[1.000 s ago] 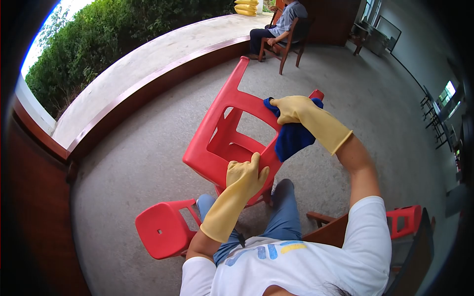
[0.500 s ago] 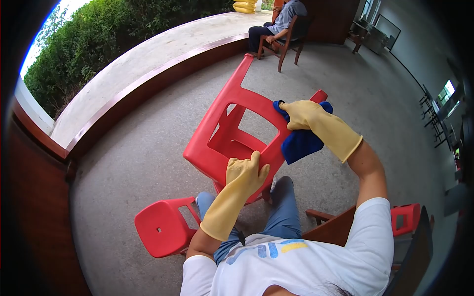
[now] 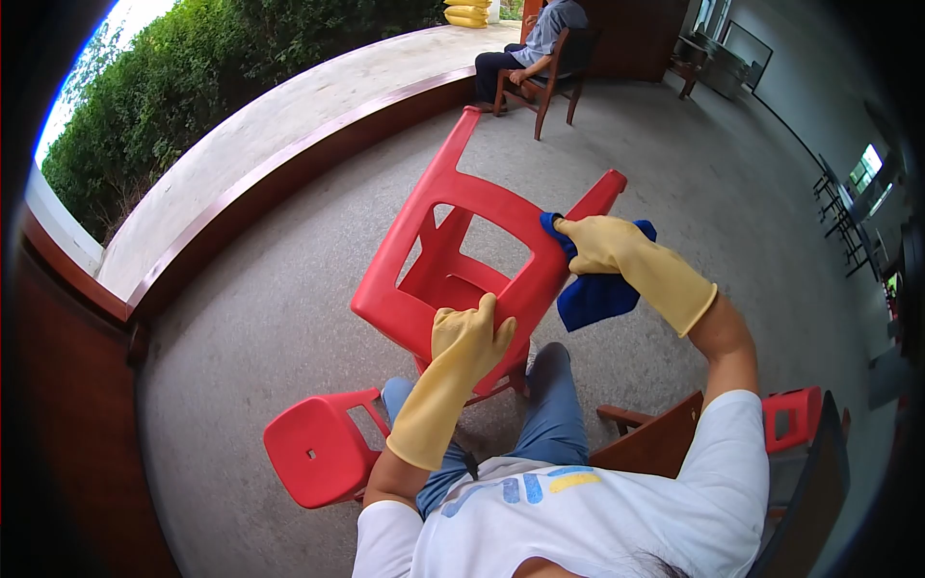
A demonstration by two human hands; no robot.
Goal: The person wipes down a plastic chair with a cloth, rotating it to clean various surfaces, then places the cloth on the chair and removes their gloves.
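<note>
A red plastic stool lies tipped on its side in front of me, two of its legs pointing away. My left hand, in a yellow rubber glove, grips the edge of the stool near its seat end, thumb raised along the side. In the same kind of glove, my right hand is closed on a dark blue cloth and presses it against the stool's right edge, near the base of one leg. Part of the cloth hangs below the hand.
Another red stool stands upright by my left leg. A wooden chair is close at my right, with a further red stool beyond. Ahead, a person sits in a wooden armchair beside a low sill.
My right hand and the cloth have slid a little down and toward me along the stool's edge, baring more of the leg. The stool and left hand have shifted slightly left.
</note>
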